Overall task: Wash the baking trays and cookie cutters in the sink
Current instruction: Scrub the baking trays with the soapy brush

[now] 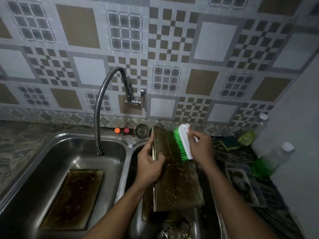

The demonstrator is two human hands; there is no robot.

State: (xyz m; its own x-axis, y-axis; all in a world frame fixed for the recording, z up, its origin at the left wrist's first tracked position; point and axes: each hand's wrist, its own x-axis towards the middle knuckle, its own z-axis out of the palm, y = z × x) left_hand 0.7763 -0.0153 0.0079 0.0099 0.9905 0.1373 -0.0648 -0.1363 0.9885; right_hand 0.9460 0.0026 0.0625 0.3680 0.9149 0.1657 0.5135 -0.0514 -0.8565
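A dark, stained baking tray (177,180) stands tilted over the right sink basin, specked with soap foam. My left hand (149,167) grips its left edge. My right hand (201,146) holds a white scrub brush with green bristles (183,144), whose bristles press on the tray's upper right part. Another tray (146,204) lies beneath the first in the right basin. A further stained tray (74,198) lies flat in the left basin (34,169). Something metallic and patterned (174,230) shows at the bottom of the right basin; I cannot tell what it is.
A flexible metal faucet hose (97,118) hangs over the left basin from a wall tap (134,100). Orange (117,130) and pink (126,130) balls and a sink strainer (141,131) sit on the back ledge. Sponges (230,143), bottles (276,157) and a plastic container (245,185) crowd the right counter.
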